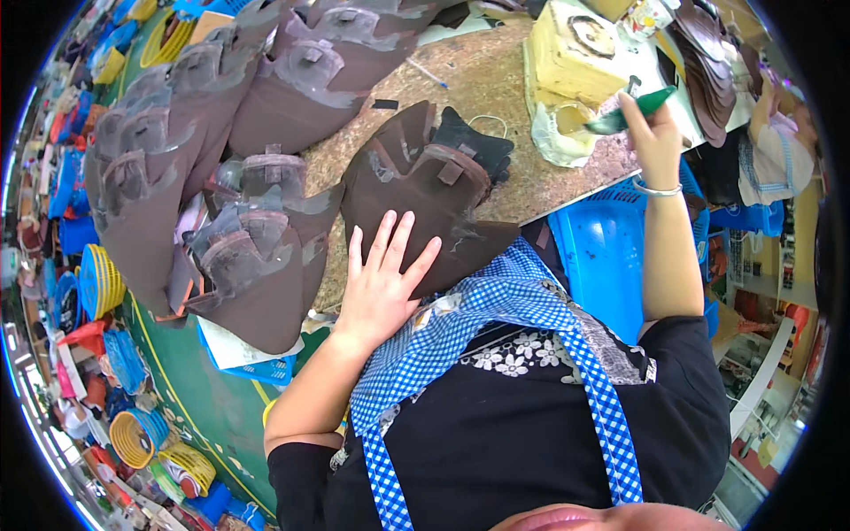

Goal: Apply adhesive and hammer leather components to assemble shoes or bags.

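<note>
Fingers (382,243) of the left hand (376,299) lay spread on a dark-brown, notched sheet (414,199) near the speckled tan table's (482,66) near edge; far right, the right hand (655,143) gripped a green, tapered tool (653,100).

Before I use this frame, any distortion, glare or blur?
Head view: fisheye distortion, black corners, the yellow basket near the left rim looks tilted; head view: washed-out brightness along the lower-left rim; head view: left hand and dark brown piece look fairly sharp.
</note>
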Available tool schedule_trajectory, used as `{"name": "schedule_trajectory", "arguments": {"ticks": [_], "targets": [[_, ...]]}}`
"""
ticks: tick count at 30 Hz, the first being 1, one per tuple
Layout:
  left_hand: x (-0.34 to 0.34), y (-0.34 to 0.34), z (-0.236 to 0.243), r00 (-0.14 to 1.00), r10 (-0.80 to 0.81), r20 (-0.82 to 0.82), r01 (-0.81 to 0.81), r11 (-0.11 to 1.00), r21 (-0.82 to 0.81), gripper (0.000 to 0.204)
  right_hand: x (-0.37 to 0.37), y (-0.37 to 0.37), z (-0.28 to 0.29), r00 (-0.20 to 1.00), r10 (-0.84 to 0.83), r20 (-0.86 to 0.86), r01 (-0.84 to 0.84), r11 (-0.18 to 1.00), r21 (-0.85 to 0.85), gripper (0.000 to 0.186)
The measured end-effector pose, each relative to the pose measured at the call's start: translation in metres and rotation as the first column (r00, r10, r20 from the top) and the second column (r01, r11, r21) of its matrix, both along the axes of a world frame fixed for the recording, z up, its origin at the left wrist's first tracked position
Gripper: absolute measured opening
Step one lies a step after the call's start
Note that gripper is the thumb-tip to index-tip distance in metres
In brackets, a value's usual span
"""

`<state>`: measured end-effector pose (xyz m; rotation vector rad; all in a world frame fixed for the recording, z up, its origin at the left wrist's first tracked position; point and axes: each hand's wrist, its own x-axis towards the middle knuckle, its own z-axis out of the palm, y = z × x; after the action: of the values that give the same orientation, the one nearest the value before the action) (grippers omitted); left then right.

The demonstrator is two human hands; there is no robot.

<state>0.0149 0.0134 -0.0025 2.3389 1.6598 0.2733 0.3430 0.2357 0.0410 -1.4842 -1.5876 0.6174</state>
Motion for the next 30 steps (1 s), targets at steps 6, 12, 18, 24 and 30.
{"name": "schedule_trajectory", "arguments": {"ticks": [6, 12, 18, 24, 30], "targets": [[-0.012, 0.012, 0.007, 0.993, 0.003, 0.118, -0.002, 1.0, -0.002, 0.076, 0.007, 0.006, 0.002, 0.9, 0.265, -0.347, -0.386, 0.853, -0.35, 0.02], [-0.014, 0.011, -0.005, 0.983, 0.042, 0.181, -0.053, 0.997, 0.058, 0.068, -0.172, 0.008, 0.028, 0.49, 0.87, 0.06, -0.852, 0.492, -0.181, 0.018], [-0.011, 0.012, -0.01, 0.973, 0.059, 0.221, -0.088, 0.988, 0.124, 0.066, -0.259, 0.046, 0.001, 0.214, 0.933, 0.29, -0.938, 0.279, -0.205, 0.021], [-0.014, 0.011, -0.012, 0.973, 0.056, 0.223, -0.083, 0.99, 0.113, 0.069, -0.257, 0.031, 0.002, 0.124, 0.938, 0.325, -0.942, 0.214, -0.26, 0.023], [-0.014, 0.011, -0.014, 0.981, 0.073, 0.178, -0.097, 0.987, 0.128, 0.067, -0.215, 0.004, 0.016, 0.241, 0.944, 0.225, -0.885, 0.309, -0.347, 0.026]]}}
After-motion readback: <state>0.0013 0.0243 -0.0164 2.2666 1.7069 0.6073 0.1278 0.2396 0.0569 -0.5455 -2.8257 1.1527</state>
